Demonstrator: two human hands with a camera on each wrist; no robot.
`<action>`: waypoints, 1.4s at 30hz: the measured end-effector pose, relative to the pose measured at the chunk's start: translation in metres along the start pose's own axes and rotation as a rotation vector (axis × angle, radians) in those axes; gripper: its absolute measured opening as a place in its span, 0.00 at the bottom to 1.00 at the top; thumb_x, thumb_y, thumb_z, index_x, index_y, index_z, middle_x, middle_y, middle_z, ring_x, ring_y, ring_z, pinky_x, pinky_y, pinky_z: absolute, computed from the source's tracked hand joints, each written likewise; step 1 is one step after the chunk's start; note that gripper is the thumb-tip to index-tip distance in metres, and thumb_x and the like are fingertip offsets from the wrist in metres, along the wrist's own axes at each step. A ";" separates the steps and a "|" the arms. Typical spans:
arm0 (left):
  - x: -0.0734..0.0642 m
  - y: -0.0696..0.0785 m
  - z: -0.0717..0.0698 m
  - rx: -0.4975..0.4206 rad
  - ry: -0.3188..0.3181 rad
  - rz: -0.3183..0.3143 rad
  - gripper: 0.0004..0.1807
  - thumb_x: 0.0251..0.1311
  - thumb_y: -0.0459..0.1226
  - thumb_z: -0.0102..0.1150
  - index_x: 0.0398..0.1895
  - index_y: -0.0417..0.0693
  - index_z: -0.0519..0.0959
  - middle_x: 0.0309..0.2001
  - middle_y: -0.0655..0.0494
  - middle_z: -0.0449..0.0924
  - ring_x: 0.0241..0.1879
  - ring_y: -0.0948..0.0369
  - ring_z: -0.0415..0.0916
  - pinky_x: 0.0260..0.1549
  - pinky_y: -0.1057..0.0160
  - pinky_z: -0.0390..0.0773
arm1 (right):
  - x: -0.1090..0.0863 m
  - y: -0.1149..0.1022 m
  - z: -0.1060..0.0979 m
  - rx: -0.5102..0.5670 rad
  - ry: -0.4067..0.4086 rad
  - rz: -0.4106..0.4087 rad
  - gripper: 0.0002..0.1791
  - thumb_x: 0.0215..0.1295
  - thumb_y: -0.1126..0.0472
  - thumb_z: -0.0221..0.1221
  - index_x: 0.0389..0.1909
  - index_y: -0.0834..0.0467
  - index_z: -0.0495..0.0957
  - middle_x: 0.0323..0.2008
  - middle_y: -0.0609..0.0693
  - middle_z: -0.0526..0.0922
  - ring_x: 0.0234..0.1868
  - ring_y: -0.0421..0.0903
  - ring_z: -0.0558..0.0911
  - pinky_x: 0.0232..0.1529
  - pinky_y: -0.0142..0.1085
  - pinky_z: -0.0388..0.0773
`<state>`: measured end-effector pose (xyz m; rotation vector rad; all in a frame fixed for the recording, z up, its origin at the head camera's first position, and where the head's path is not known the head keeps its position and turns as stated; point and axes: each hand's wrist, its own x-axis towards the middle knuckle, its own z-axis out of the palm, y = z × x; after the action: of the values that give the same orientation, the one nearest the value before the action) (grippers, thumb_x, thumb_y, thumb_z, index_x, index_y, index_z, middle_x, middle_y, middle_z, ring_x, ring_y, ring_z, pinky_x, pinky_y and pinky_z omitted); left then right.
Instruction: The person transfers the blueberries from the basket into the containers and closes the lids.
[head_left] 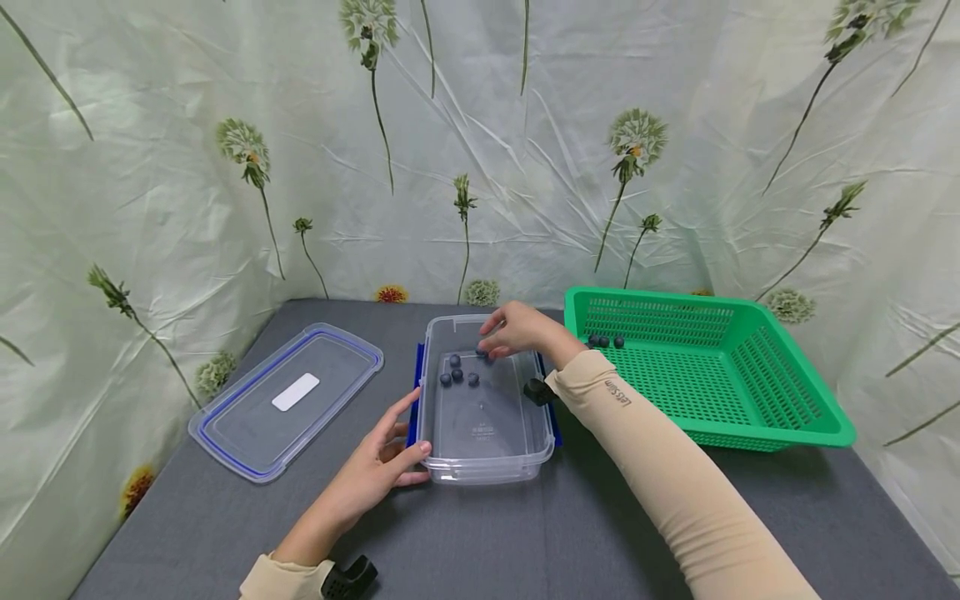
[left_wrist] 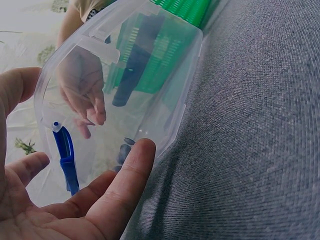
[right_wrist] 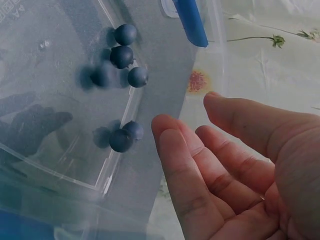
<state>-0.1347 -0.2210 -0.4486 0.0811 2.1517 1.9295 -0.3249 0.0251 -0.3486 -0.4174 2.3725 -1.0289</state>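
A clear plastic container (head_left: 491, 429) with blue side clips stands on the table, several blueberries (head_left: 457, 376) lying on its bottom. My left hand (head_left: 382, 454) steadies its near left side, thumb at the rim and spread fingers along the wall. The left wrist view shows that hand's fingers (left_wrist: 122, 195) close up against the clear plastic. Over the far right part of the container is my right hand (head_left: 517, 327), its fingers loosely bent. In the right wrist view nothing lies between those fingers (right_wrist: 185, 185), and two blueberries (right_wrist: 121, 140) sit close by the fingertips.
A green basket (head_left: 806, 392) stands to the right, three blueberries (head_left: 604, 342) near its left wall. At the left, the clear lid (head_left: 288, 433) with a blue seal lies flat. Behind the grey table (head_left: 480, 542) hangs a flowered sheet (head_left: 525, 167).
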 end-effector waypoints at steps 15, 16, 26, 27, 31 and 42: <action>-0.001 0.000 0.001 0.001 0.004 0.005 0.43 0.77 0.37 0.62 0.84 0.80 0.54 0.78 0.29 0.59 0.70 0.37 0.73 0.52 0.47 0.91 | -0.008 0.007 -0.016 0.058 0.020 -0.034 0.20 0.76 0.64 0.65 0.64 0.69 0.81 0.55 0.67 0.88 0.48 0.51 0.92 0.63 0.48 0.87; -0.002 0.000 0.001 0.001 0.004 0.005 0.43 0.77 0.37 0.63 0.84 0.81 0.54 0.78 0.29 0.59 0.70 0.37 0.74 0.53 0.47 0.91 | -0.008 0.007 -0.017 0.064 0.022 -0.034 0.20 0.77 0.64 0.64 0.63 0.69 0.81 0.56 0.68 0.87 0.49 0.53 0.92 0.63 0.48 0.86; -0.002 0.001 0.001 -0.009 0.005 0.004 0.43 0.77 0.37 0.63 0.85 0.79 0.54 0.77 0.29 0.59 0.69 0.38 0.74 0.53 0.47 0.91 | -0.016 0.014 -0.032 0.092 0.045 -0.045 0.19 0.77 0.63 0.64 0.63 0.68 0.81 0.53 0.63 0.90 0.50 0.53 0.92 0.62 0.47 0.87; -0.002 0.001 0.001 -0.008 0.003 0.005 0.44 0.77 0.37 0.63 0.85 0.78 0.54 0.77 0.29 0.59 0.69 0.38 0.74 0.53 0.48 0.91 | -0.017 0.015 -0.034 0.086 0.047 -0.050 0.20 0.77 0.63 0.64 0.64 0.68 0.81 0.52 0.62 0.90 0.51 0.53 0.92 0.61 0.46 0.88; -0.001 0.000 0.001 -0.005 -0.002 0.010 0.44 0.77 0.38 0.63 0.86 0.76 0.53 0.78 0.29 0.58 0.69 0.37 0.73 0.53 0.47 0.90 | -0.020 0.018 -0.041 0.102 0.055 -0.052 0.21 0.77 0.64 0.63 0.65 0.71 0.79 0.53 0.65 0.90 0.48 0.50 0.91 0.61 0.45 0.88; -0.003 0.003 0.001 -0.014 -0.017 0.020 0.44 0.77 0.39 0.63 0.86 0.75 0.52 0.78 0.27 0.57 0.71 0.36 0.72 0.53 0.48 0.90 | -0.027 0.030 -0.060 0.121 0.078 -0.063 0.22 0.77 0.65 0.62 0.66 0.72 0.78 0.48 0.64 0.91 0.39 0.42 0.90 0.47 0.33 0.90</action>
<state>-0.1324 -0.2205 -0.4457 0.1161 2.1343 1.9476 -0.3391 0.0923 -0.3277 -0.4162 2.3629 -1.2317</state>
